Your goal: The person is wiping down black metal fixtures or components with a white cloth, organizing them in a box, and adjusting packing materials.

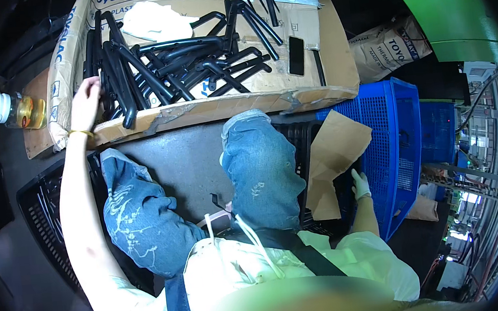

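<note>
My left hand (pixel 86 104), with a yellow band at the wrist, is over the left end of a cardboard tray (pixel 197 113). Its fingers stretch toward a pile of black plastic brackets (pixel 160 74); they look loosely extended and nothing shows in them. The pile is tangled, with long bent arms pointing several ways. On the right, low beside a blue plastic basket (pixel 388 142), is my right hand (pixel 360 185) in a whitish glove. Its fingers are a little apart, pointing away from me, and I see nothing held. A sheet of brown cardboard (pixel 333 159) lies just left of it.
A white cloth (pixel 157 21) and a dark phone (pixel 296 55) lie in the tray. A bottle of yellowish liquid (pixel 30 112) stands to its left. Black crates (pixel 44 211) flank my knees. A printed paper sack (pixel 391 49) lies at the right, under a green machine panel (pixel 457 9).
</note>
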{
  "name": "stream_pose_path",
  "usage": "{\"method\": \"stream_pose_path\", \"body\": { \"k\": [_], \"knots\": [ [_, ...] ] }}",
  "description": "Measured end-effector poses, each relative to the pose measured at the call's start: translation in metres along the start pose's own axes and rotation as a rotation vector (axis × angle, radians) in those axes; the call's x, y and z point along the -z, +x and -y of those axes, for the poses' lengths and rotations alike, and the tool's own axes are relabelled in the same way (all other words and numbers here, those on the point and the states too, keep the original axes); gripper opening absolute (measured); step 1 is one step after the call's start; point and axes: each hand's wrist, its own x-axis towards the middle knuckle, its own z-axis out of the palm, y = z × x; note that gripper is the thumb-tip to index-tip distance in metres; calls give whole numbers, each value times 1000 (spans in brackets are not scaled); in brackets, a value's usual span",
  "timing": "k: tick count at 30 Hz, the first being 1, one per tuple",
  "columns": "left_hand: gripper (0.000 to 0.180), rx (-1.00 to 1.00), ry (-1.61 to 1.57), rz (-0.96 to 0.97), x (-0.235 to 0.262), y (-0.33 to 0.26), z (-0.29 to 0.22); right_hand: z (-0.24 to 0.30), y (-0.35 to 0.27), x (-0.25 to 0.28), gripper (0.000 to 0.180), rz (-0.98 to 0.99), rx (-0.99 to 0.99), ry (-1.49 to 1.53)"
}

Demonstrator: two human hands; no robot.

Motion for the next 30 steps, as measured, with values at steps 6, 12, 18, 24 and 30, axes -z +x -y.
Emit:
{"method": "stream_pose_path", "body": {
  "k": [6,12,18,24,30],
  "knots": [
    [109,193,311,370,-32,-33,-74,-4,85,-33,76,3,277,163],
    [85,242,22,219,-65,-19,-81,-4,76,-33,51,209,356,275],
    [75,3,209,-239,-51,9,-68,34,3,13,39,400,271,321],
    [73,-191,579,-448,-63,-11,-73,169,-100,83,42,287,797,207],
    [47,-471,-66,-90,-70,-55,-209,323,-239,43,28,-31,1255,-32]
  ]
}}
